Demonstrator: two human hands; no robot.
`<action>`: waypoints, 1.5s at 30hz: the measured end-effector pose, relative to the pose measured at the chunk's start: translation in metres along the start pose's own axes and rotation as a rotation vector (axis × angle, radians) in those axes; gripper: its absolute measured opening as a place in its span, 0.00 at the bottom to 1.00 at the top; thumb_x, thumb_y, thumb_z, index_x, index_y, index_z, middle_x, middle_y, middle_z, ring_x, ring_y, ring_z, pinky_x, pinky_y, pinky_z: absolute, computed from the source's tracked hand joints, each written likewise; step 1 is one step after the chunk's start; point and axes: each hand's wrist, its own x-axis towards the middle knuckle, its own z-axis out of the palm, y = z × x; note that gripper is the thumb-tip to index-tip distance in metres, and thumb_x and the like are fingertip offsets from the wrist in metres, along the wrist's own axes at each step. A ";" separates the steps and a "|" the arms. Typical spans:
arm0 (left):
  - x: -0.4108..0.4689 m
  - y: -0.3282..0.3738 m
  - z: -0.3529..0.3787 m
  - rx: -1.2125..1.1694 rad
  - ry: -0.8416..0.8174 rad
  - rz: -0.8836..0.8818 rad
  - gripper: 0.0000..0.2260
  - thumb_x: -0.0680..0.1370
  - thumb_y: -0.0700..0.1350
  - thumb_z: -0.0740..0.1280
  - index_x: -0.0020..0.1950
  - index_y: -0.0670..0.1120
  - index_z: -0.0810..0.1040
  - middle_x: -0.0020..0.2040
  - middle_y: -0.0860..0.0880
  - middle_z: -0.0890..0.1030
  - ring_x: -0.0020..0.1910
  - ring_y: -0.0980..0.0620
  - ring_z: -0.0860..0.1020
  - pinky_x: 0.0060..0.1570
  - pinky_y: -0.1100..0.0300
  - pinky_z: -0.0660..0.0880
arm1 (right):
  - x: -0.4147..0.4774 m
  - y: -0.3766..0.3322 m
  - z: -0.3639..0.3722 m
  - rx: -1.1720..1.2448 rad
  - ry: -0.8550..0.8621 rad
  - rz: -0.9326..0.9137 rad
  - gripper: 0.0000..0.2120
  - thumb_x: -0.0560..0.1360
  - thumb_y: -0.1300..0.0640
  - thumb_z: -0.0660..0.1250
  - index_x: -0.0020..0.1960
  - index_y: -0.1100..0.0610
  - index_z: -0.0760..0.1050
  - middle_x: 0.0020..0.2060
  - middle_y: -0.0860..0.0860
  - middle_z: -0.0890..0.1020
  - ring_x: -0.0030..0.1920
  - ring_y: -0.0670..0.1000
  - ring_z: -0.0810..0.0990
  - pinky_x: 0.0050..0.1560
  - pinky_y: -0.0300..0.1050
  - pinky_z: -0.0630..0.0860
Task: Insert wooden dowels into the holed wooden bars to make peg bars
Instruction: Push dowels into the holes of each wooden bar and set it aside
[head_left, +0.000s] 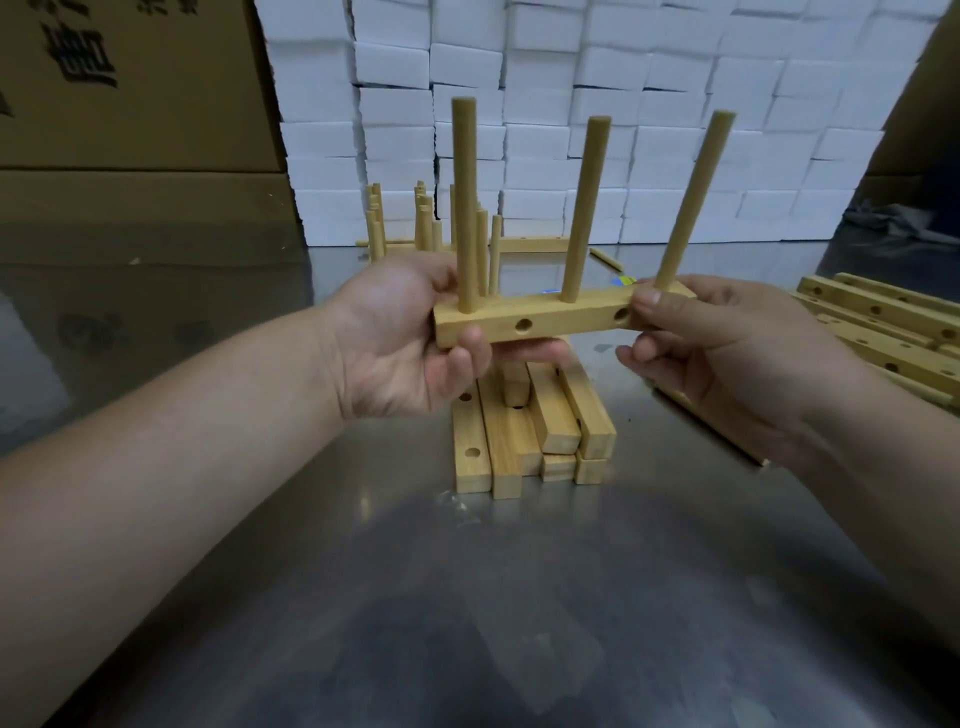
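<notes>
A holed wooden bar (550, 318) is held level above the steel table, with three dowels standing up from its top: a left dowel (464, 197), a middle dowel (583, 208) and a right dowel (693, 197) that leans right. My left hand (400, 338) grips the bar's left end from behind and below. My right hand (727, 343) pinches the right end, thumb on the front face by a side hole. Under the bar lies a pile of plain holed bars (524, 436).
Several finished peg bars (431, 223) stand at the back of the table (467, 597). More holed bars (883, 322) lie at the right. A wall of white boxes (623, 130) is behind, and cardboard cartons (130, 104) stand at the left.
</notes>
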 end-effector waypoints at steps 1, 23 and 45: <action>0.002 -0.001 0.000 0.001 0.082 0.066 0.20 0.80 0.50 0.51 0.61 0.37 0.69 0.43 0.36 0.81 0.18 0.55 0.72 0.17 0.67 0.71 | 0.001 0.001 -0.001 0.003 0.023 -0.005 0.12 0.63 0.57 0.70 0.45 0.62 0.77 0.30 0.50 0.80 0.26 0.44 0.76 0.39 0.38 0.78; 0.016 -0.017 -0.013 1.017 0.552 0.648 0.15 0.75 0.53 0.66 0.61 0.55 0.72 0.43 0.56 0.79 0.36 0.66 0.78 0.36 0.68 0.72 | 0.004 0.007 -0.001 0.053 0.206 -0.058 0.04 0.72 0.59 0.68 0.39 0.58 0.76 0.28 0.48 0.82 0.30 0.43 0.80 0.36 0.35 0.78; 0.041 0.003 -0.115 0.770 0.927 0.609 0.20 0.72 0.48 0.72 0.63 0.46 0.77 0.41 0.54 0.81 0.46 0.48 0.81 0.41 0.65 0.71 | 0.004 0.011 -0.003 0.024 0.155 -0.015 0.03 0.75 0.60 0.65 0.48 0.58 0.73 0.30 0.50 0.83 0.25 0.47 0.78 0.32 0.38 0.77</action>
